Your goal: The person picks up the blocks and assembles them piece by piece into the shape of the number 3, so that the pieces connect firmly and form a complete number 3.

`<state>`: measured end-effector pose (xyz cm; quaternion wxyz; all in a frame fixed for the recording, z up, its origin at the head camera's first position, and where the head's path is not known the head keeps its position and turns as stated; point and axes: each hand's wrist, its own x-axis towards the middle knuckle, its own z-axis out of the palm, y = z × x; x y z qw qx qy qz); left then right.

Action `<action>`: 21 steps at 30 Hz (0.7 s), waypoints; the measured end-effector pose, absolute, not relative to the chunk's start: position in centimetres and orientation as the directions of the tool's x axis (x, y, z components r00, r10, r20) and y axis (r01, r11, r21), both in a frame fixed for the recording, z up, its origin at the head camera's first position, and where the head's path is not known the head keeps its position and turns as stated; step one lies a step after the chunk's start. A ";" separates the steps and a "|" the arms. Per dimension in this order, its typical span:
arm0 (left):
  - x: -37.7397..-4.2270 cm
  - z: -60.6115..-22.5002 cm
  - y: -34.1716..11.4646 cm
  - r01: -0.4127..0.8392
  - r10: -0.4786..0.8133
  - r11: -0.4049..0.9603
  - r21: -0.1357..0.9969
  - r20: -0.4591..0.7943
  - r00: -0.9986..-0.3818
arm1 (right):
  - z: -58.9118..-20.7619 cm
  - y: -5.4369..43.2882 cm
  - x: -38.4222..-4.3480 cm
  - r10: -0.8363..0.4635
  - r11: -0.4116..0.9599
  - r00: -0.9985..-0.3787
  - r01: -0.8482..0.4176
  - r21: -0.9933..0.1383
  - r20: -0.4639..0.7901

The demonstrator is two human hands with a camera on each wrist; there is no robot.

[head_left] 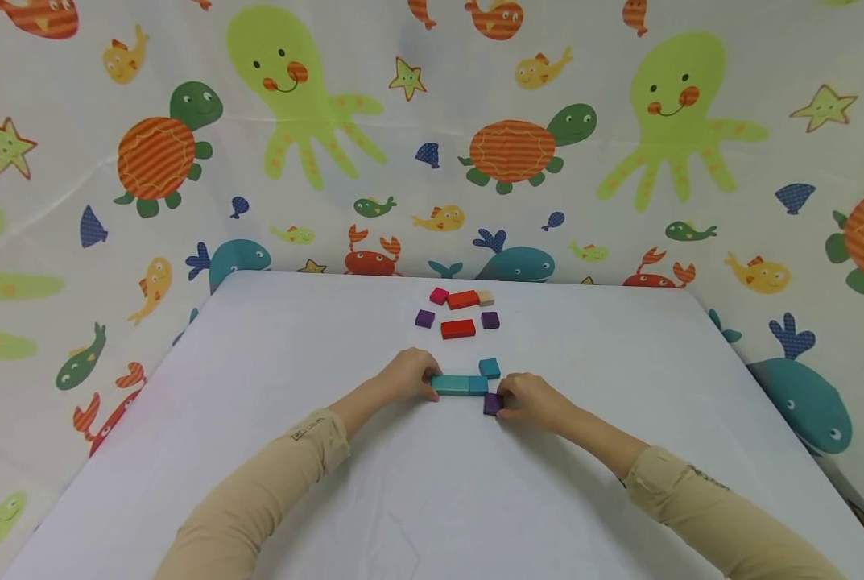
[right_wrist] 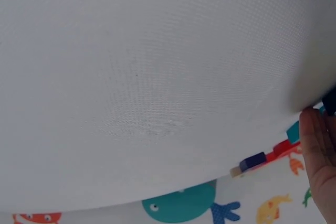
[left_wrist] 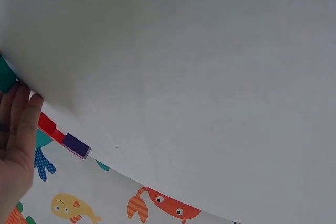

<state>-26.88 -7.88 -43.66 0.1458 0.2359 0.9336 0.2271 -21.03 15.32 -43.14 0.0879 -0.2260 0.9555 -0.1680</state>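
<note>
In the head view my left hand point(head_left: 411, 372) grips the left end of a long teal block point(head_left: 449, 385) between thumb and fingers. A darker blue block point(head_left: 478, 386) stands flush against the teal block's right end. Just behind it sits another small blue block point(head_left: 489, 368). My right hand point(head_left: 536, 400) pinches a small purple block point(head_left: 493, 404) at its right side, close by the front corner of the blue one. In the left wrist view the fingers point(left_wrist: 26, 124) reach the teal block's edge. The right wrist view shows only part of the right hand's fingers point(right_wrist: 310, 140).
Farther back on the white table point(head_left: 316, 322) lie a pink block point(head_left: 440, 296), a red block point(head_left: 464, 300), a beige block point(head_left: 485, 298), two purple blocks point(head_left: 425, 319) and a second red block point(head_left: 458, 329). A cloth with sea animals point(head_left: 417, 121) hangs behind the table.
</note>
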 end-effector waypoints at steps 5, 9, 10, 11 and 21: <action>-26.8 -43.7 -7.8 0.371 0.503 0.786 0.494 -0.162 -0.849 | -43.2 15.4 -20.9 -0.450 0.843 -0.889 -0.388 -0.372 -0.091; -26.8 -43.7 -7.9 0.372 0.501 0.788 0.491 -0.161 -0.850 | -43.1 15.3 -20.9 -0.444 0.844 -0.891 -0.382 -0.376 -0.090; -26.8 -43.8 -7.9 0.372 0.502 0.788 0.491 -0.161 -0.850 | -43.1 15.3 -20.9 -0.445 0.844 -0.891 -0.383 -0.376 -0.090; -26.9 -43.8 -7.9 0.372 0.502 0.787 0.492 -0.161 -0.850 | -43.1 15.3 -20.9 -0.440 0.845 -0.893 -0.376 -0.380 -0.093; -26.8 -44.0 -8.1 0.401 0.525 0.771 0.495 -0.137 -0.840 | -43.5 15.4 -21.1 -0.426 0.845 -0.900 -0.359 -0.396 -0.094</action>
